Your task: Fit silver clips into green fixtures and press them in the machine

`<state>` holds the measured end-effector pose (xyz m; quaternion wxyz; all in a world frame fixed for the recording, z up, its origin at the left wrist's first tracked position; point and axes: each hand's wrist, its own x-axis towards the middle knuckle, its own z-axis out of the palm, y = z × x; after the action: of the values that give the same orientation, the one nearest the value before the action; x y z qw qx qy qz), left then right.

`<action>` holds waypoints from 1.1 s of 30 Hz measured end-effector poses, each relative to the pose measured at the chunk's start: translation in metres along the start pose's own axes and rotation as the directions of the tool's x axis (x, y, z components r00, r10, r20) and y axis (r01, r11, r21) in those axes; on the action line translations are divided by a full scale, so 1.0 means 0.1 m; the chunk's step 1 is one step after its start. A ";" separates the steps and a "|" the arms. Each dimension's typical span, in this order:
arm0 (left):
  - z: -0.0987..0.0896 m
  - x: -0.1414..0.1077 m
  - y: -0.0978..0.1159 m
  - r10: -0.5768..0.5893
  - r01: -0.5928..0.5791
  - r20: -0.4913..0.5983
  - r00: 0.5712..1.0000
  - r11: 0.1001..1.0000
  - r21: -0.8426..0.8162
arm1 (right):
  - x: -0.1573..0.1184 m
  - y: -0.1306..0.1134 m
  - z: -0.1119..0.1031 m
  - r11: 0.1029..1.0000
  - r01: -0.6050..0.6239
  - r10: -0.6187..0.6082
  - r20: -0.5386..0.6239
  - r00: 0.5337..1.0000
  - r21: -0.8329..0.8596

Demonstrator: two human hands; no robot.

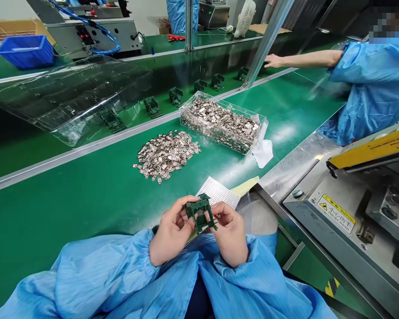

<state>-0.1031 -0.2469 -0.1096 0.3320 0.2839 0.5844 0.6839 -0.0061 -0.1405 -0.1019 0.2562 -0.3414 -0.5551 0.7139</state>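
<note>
A dark green plastic frame part (201,212) is held between my two hands, low in the middle of the head view. My left hand (173,230) grips its left side, with thumb and fingers closed on it. On the right side, my right hand (230,231) pinches the same part. Behind the hands lies a silvery sheet with fine rows (219,192). Farther back, a heap of small metal pieces (166,155) rests on the green table (96,204). A clear box (222,122) to its right is full of similar pieces.
Several green parts (152,107) stand in a row behind a metal rail (86,148). A clear tray (73,97) lies back left, near a blue bin (25,51). A machine (346,212) stands at right. Another person's arm (306,60) reaches in.
</note>
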 end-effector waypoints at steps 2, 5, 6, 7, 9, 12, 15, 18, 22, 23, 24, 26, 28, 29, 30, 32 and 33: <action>0.02 -0.02 0.00 -0.011 0.010 0.018 1.000 1.000 0.017 | -0.03 0.00 -0.01 1.000 0.020 -0.020 -0.014 1.000 0.003; 0.07 -0.05 -0.01 -0.019 0.018 0.060 0.998 1.000 0.011 | -0.09 -0.01 -0.07 0.998 0.060 -0.059 -0.021 0.998 0.015; 0.08 -0.05 -0.01 -0.021 0.021 0.076 0.997 1.000 0.002 | -0.11 -0.01 -0.12 0.997 0.071 -0.071 -0.010 0.997 0.012; 0.09 -0.05 -0.01 -0.027 0.028 0.091 0.996 1.000 -0.007 | -0.13 0.00 -0.18 0.996 0.084 -0.084 -0.003 0.996 0.002; 0.11 -0.01 0.00 -0.037 0.040 0.105 0.994 0.999 -0.022 | -0.16 0.04 -0.37 0.993 0.117 -0.118 -0.044 0.992 -0.030; 0.18 0.16 0.03 -0.031 0.035 0.071 0.997 0.998 -0.052 | -0.14 0.18 -0.70 0.986 0.132 -0.151 -0.207 0.966 -0.103; 0.33 0.40 0.03 -0.051 0.056 0.054 0.997 0.994 -0.094 | -0.05 0.37 -0.87 0.983 0.069 -0.096 -0.151 0.984 -0.171; 0.51 0.61 -0.05 -0.071 0.079 0.077 0.994 0.991 -0.104 | 0.05 0.50 -0.83 0.978 0.068 -0.076 -0.031 0.997 -0.195; 0.63 0.74 -0.20 -0.077 0.087 0.098 0.992 0.990 -0.114 | 0.15 0.58 -0.69 0.969 0.135 -0.141 -0.015 0.990 -0.206; 0.63 0.75 -0.23 -0.074 0.086 0.097 0.993 0.989 -0.124 | 0.15 0.58 -0.68 0.964 0.158 -0.164 -0.013 0.986 -0.212; 0.63 0.75 -0.25 -0.071 0.083 0.094 0.993 0.987 -0.137 | 0.15 0.59 -0.68 0.958 0.184 -0.190 -0.007 0.982 -0.218; 0.62 0.76 -0.27 -0.075 0.091 0.102 0.992 0.982 -0.164 | 0.15 0.62 -0.69 0.942 0.247 -0.252 0.006 0.968 -0.226; 0.63 0.77 -0.27 -0.093 0.115 0.121 0.988 0.975 -0.189 | 0.17 0.67 -0.74 0.914 0.317 -0.322 0.024 0.946 -0.252; 0.63 0.78 -0.27 -0.098 0.123 0.128 0.987 0.972 -0.202 | 0.18 0.70 -0.77 0.894 0.350 -0.354 0.041 0.935 -0.280; 0.64 0.79 -0.28 -0.099 0.125 0.131 0.986 0.968 -0.216 | 0.21 0.73 -0.81 0.875 0.372 -0.367 0.076 0.927 -0.311; 0.64 0.81 -0.29 -0.092 0.119 0.120 0.989 0.963 -0.241 | 0.26 0.79 -0.90 0.849 0.381 -0.357 0.135 0.924 -0.365; 0.64 0.81 -0.29 -0.088 0.113 0.108 0.990 0.961 -0.251 | 0.29 0.81 -0.96 0.849 0.370 -0.342 0.141 0.929 -0.377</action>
<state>-0.0995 -0.1411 -0.1284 0.4280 0.2411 0.4880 0.7215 0.0502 -0.0800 -0.2003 0.2901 -0.2526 -0.7501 0.5379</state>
